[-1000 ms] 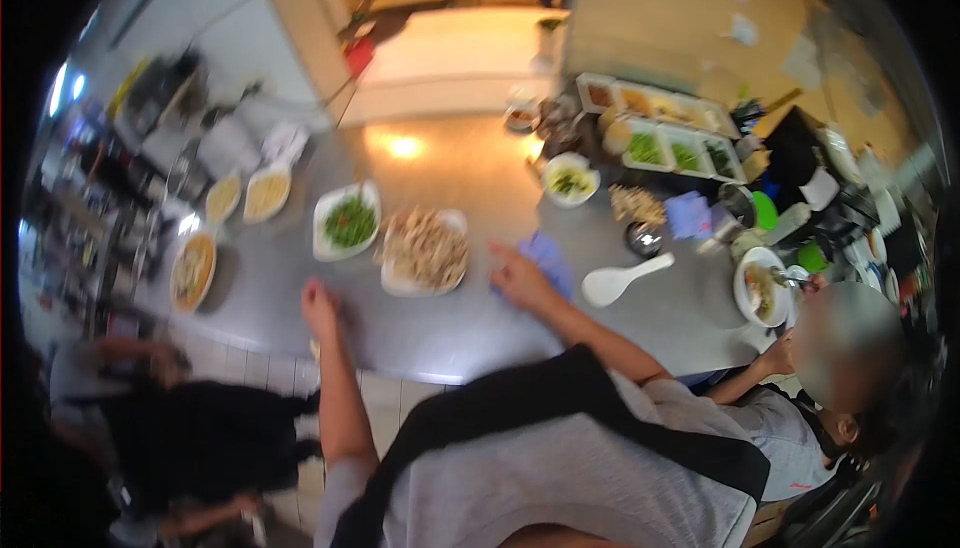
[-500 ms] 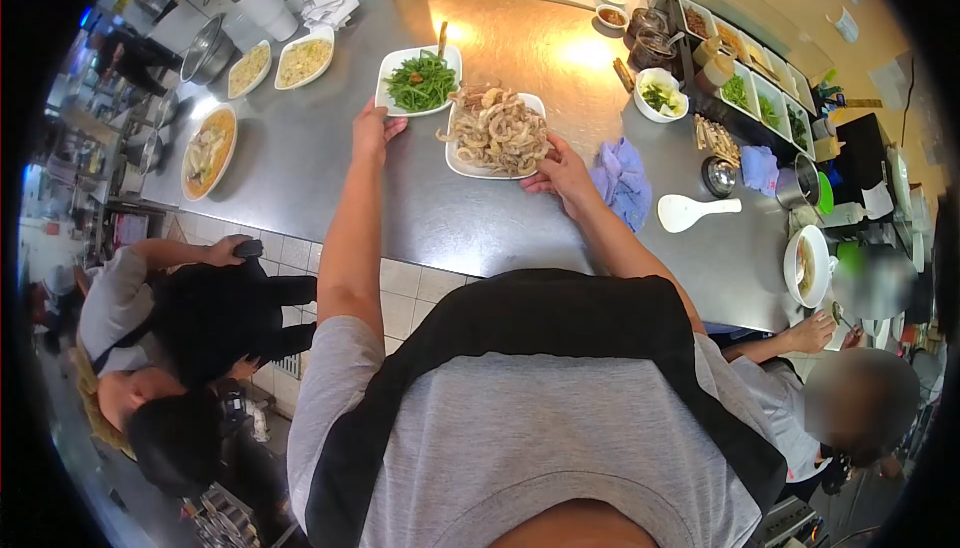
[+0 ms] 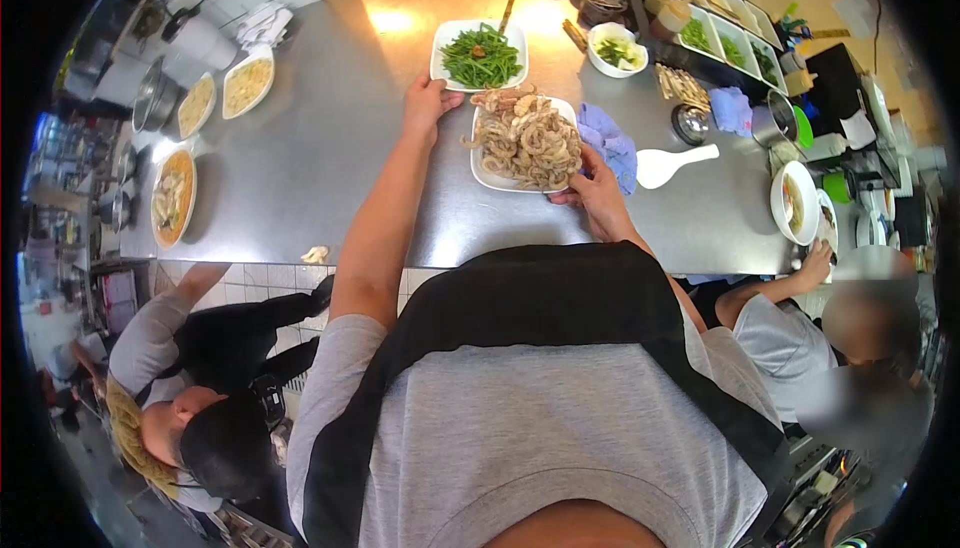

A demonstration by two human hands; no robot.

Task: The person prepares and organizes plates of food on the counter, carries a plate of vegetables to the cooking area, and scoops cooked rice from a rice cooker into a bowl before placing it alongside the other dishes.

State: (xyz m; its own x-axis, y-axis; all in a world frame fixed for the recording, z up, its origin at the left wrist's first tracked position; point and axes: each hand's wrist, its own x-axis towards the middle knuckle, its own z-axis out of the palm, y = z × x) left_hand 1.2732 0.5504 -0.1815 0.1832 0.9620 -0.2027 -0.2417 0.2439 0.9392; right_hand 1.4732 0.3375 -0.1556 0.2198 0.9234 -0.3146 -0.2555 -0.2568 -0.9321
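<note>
My left hand (image 3: 430, 108) grips the near left edge of a white square plate (image 3: 520, 77) of green vegetables (image 3: 478, 56). A utensil handle (image 3: 507, 14) sticks up behind the greens. My right hand (image 3: 594, 194) holds the lower right rim of a second white plate (image 3: 500, 184), its thumb by the food and its fingers under the rim. That plate is heaped with pale brown curled pieces that look like fried squid (image 3: 525, 140). A crumpled blue cloth (image 3: 608, 146) lies just right of it, partly behind the plate.
A white rice paddle (image 3: 672, 164), a bowl of cut greens (image 3: 617, 52) and topping trays (image 3: 735, 23) are to the right. Filled dishes (image 3: 174, 198) stand left on the steel counter (image 3: 330, 148). One co-worker (image 3: 165, 348) bends at the left; another (image 3: 785, 338) works at the right.
Both plates have moved right along the counter with my hands, closer to the blue cloth. My view has shifted right. The left co-worker has bent lower, and a small pale piece shows at the counter's near edge.
</note>
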